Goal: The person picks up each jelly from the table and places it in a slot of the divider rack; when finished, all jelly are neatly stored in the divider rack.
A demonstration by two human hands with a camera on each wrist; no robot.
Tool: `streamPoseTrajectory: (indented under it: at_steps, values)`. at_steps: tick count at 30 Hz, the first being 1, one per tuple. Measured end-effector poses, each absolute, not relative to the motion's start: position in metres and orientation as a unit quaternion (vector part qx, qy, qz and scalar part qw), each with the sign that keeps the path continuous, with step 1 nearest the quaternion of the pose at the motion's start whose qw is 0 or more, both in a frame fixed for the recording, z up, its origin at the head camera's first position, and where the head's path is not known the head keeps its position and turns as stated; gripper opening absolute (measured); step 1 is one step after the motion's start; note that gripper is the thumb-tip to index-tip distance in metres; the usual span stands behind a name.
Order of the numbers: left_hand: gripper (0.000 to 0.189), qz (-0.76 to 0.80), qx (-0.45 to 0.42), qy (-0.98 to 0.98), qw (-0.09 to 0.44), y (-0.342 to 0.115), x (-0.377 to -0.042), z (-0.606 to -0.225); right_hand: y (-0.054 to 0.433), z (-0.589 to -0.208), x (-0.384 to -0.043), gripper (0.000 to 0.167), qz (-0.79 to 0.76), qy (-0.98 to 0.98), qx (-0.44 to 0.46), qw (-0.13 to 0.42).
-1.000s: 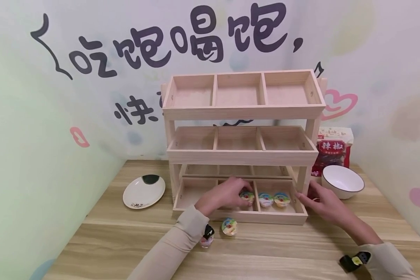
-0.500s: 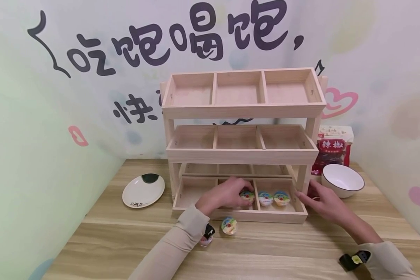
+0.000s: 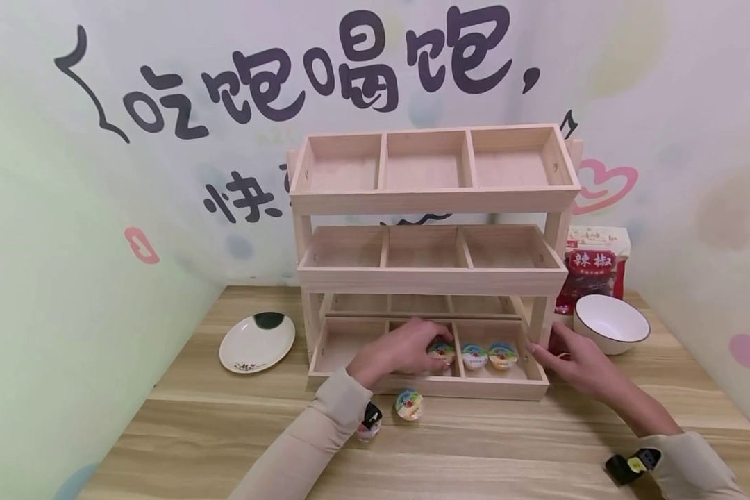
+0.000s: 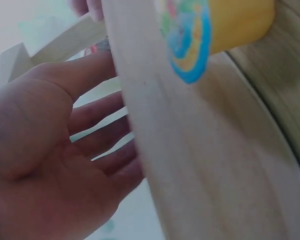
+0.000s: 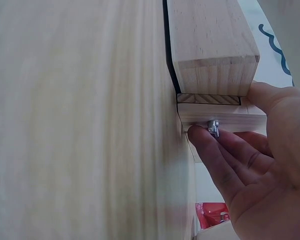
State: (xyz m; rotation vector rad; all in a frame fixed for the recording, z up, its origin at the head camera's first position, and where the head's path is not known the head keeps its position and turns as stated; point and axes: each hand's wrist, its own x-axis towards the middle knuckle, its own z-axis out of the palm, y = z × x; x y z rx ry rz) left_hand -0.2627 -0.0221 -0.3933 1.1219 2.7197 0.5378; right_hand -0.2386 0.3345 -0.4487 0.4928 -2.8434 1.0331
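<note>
A three-tier wooden shelf rack (image 3: 434, 281) stands on the table. My left hand (image 3: 400, 351) reaches into the bottom tier's middle compartment and pinches a small jelly cup (image 3: 441, 353) with a printed lid; the left wrist view hides the fingertips behind the front board (image 4: 160, 130). On the right, my right hand (image 3: 581, 361) grips the bottom tier's side, thumb over the rim. In the right wrist view its fingers (image 5: 220, 160) lie beside a metal bolt (image 5: 213, 128). Two jelly cups, one pinkish (image 3: 474, 356) and one yellowish (image 3: 503, 356), sit in the right compartment.
Before the rack lie a yellow jelly cup (image 3: 409, 405) and a pink one (image 3: 369, 430), partly hidden by my left wrist. A white plate (image 3: 256, 344) is at left. To the right stand a white bowl (image 3: 612, 323) and a red food bag (image 3: 594, 271).
</note>
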Motion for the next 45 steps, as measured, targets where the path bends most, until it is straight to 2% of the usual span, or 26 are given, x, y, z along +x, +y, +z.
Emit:
streamPoseTrajectory:
  at_steps: [4,10,13,21,32,38,45]
  values:
    - [0.037,0.206,0.383,0.899,0.054,-0.032,-0.251,-0.392,0.332,-0.449,-0.238,0.053,0.338,-0.926,0.163,0.038]
    - [0.039,0.223,0.385,0.895,0.034,-0.049,-0.22,-0.389,0.33,-0.449,-0.238,0.054,0.341,-0.926,0.159,0.034]
    - [0.034,0.239,0.39,0.889,0.026,-0.06,-0.204,-0.396,0.33,-0.45,-0.237,0.056,0.341,-0.927,0.156,0.027]
    - [0.018,0.259,0.373,0.888,-0.073,-0.087,-0.174,-0.411,0.33,-0.448,-0.238,0.062,0.342,-0.927,0.149,0.025]
    - [0.027,0.233,0.362,0.9,-0.07,-0.09,-0.163,-0.425,0.329,-0.447,-0.239,0.061,0.339,-0.929,0.15,0.024]
    - [0.029,0.246,0.375,0.893,-0.042,-0.09,-0.164,-0.425,0.329,-0.443,-0.239,0.06,0.334,-0.93,0.15,0.02]
    - [0.045,0.262,0.382,0.886,-0.019,-0.084,-0.165,-0.427,0.332,-0.443,-0.237,0.06,0.33,-0.931,0.152,0.024]
